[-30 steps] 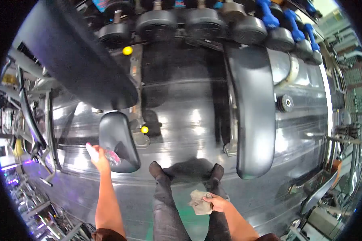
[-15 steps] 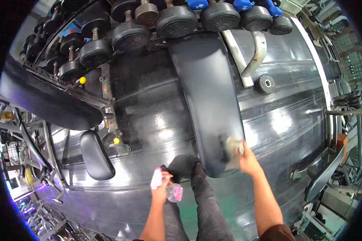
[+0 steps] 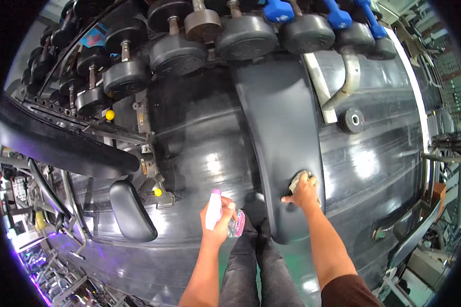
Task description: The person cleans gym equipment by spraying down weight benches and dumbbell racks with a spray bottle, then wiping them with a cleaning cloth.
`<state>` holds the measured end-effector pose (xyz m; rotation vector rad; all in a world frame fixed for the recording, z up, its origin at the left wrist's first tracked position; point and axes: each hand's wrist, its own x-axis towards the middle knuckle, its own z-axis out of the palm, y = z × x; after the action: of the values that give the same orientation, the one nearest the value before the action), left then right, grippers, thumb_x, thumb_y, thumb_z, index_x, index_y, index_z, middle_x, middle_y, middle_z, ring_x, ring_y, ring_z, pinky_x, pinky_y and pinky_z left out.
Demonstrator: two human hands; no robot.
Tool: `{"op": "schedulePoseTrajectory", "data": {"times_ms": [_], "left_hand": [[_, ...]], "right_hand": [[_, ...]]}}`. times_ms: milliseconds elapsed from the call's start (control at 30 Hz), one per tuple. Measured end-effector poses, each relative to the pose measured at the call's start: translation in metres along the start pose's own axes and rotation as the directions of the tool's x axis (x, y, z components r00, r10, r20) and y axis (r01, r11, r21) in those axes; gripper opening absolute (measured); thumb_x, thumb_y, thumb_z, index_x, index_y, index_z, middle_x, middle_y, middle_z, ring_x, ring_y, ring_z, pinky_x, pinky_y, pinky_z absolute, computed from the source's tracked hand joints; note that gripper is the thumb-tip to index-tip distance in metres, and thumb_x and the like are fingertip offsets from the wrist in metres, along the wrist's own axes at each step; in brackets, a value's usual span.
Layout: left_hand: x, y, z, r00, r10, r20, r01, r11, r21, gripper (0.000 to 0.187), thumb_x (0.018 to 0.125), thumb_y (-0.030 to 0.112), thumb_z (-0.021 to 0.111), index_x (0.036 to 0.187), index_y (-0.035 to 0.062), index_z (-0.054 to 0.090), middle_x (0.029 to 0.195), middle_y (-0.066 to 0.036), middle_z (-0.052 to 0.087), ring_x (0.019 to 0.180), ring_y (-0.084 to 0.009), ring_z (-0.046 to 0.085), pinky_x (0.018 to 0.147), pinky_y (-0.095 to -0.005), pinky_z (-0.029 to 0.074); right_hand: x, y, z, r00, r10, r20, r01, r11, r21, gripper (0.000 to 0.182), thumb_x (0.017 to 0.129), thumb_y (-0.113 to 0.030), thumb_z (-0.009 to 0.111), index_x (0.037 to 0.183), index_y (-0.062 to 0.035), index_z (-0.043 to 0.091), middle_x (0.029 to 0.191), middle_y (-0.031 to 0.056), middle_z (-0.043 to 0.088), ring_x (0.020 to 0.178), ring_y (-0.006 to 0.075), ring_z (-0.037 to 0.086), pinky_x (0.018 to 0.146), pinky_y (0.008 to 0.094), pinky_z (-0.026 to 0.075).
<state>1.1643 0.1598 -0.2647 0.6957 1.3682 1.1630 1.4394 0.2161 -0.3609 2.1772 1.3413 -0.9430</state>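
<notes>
My left hand (image 3: 219, 220) is wrapped round a spray bottle (image 3: 213, 211) with a white and pink head and a clear body that has a pink label. It is held above the floor, left of the black padded bench (image 3: 279, 112). On the near part of that bench, my right hand (image 3: 304, 193) presses a pale cloth (image 3: 295, 182) against the pad. The thumb points left on the pad, and the palm hides part of the cloth.
Black dumbbells (image 3: 247, 38) and blue dumbbells (image 3: 278, 11) line a rack beyond the bench. A weight plate (image 3: 352, 121) lies on the floor to the right. Another padded bench (image 3: 61, 140) with a separate seat pad (image 3: 132, 210) stands left. Gym machines fill both sides.
My right hand has moved from the bench's right edge onto the pad, flattening the cloth there. My left hand has come up and right with the spray bottle. The view has shifted slightly.
</notes>
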Motion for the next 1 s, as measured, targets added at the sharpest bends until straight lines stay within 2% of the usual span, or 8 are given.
{"op": "schedulePoseTrajectory", "data": {"times_ms": [100,200,267,433,533,767,933,1000], "left_hand": [[0.029,0.016,0.004,0.999,-0.023,-0.034,0.022,0.999,-0.035,0.015,0.095,0.01,0.07,0.096,0.0015,0.058,0.084,-0.009,0.062,0.066,-0.0176,0.063,0.066,-0.0347,0.053],[0.06,0.021,0.018,1.0,0.017,-0.021,-0.016,1.0,0.026,0.011,0.093,0.001,0.07,0.093,0.0003,0.059,0.081,-0.006,0.063,0.064,-0.0121,0.062,0.058,-0.0288,0.052],[0.075,0.026,0.033,0.999,-0.01,-0.048,0.01,1.0,0.007,0.011,0.093,0.002,0.071,0.091,0.0013,0.059,0.079,-0.004,0.063,0.063,-0.0109,0.061,0.058,-0.0283,0.051],[0.1,0.038,0.06,0.999,-0.028,-0.047,0.025,0.998,-0.061,0.013,0.093,0.004,0.071,0.09,0.002,0.059,0.077,-0.003,0.062,0.062,-0.0095,0.06,0.058,-0.0271,0.05],[0.105,0.042,0.074,0.998,-0.025,-0.052,0.022,0.998,-0.065,0.014,0.093,0.004,0.072,0.089,0.002,0.059,0.076,-0.003,0.062,0.062,-0.0092,0.059,0.058,-0.0266,0.05],[0.094,0.035,0.091,0.992,-0.035,-0.124,0.033,0.999,-0.014,0.014,0.093,0.006,0.072,0.089,0.002,0.059,0.077,-0.003,0.062,0.062,-0.01,0.059,0.059,-0.0273,0.05],[0.081,0.056,0.093,0.963,-0.052,-0.265,0.058,0.998,0.016,0.013,0.093,0.004,0.071,0.089,0.0006,0.059,0.078,-0.006,0.063,0.063,-0.0119,0.061,0.059,-0.0293,0.052],[0.078,0.059,0.084,0.958,0.025,-0.286,-0.024,1.0,0.009,0.012,0.092,0.002,0.07,0.089,-0.0003,0.058,0.078,-0.007,0.063,0.063,-0.0132,0.062,0.06,-0.0307,0.053]], "right_hand": [[0.003,-0.003,0.003,0.999,0.012,-0.029,-0.013,1.0,-0.027,0.128,0.052,-0.042,0.1,0.15,-0.0012,0.029,0.136,0.0242,0.042,0.133,0.0438,0.044,0.111,0.0471,0.043],[0.008,-0.011,-0.006,0.997,0.071,0.009,-0.07,0.997,-0.03,0.13,0.05,-0.039,0.101,0.15,-0.0016,0.028,0.136,0.0243,0.041,0.132,0.044,0.045,0.11,0.0475,0.044],[0.012,-0.011,-0.005,0.996,0.083,0.018,-0.082,0.996,-0.046,0.134,0.047,-0.039,0.102,0.15,0.0007,0.026,0.135,0.0247,0.04,0.128,0.0435,0.048,0.107,0.0469,0.046],[0.014,-0.011,-0.009,0.998,0.047,0.04,-0.046,0.999,-0.013,0.128,0.051,-0.034,0.102,0.148,0.001,0.027,0.136,0.0237,0.038,0.129,0.0454,0.046,0.105,0.0491,0.049],[0.014,-0.014,-0.02,0.988,0.073,0.138,-0.073,0.997,-0.009,0.128,0.052,-0.042,0.1,0.149,0.0012,0.027,0.135,0.0235,0.04,0.13,0.043,0.045,0.109,0.0489,0.045],[0.014,-0.018,-0.027,0.984,0.102,0.143,-0.097,0.994,-0.045,0.134,0.051,-0.039,0.101,0.151,0.0035,0.023,0.137,0.0247,0.038,0.13,0.0449,0.046,0.106,0.0473,0.048],[0.013,-0.019,-0.03,0.984,0.102,0.146,-0.096,0.994,-0.051,0.135,0.051,-0.041,0.101,0.152,0.003,0.022,0.137,0.0243,0.037,0.13,0.0435,0.046,0.106,0.0467,0.048],[0.014,-0.019,-0.029,0.98,0.119,0.157,-0.109,0.991,-0.074,0.131,0.053,-0.044,0.099,0.15,0.0023,0.024,0.137,0.0229,0.038,0.131,0.0418,0.045,0.107,0.0447,0.048]]}}
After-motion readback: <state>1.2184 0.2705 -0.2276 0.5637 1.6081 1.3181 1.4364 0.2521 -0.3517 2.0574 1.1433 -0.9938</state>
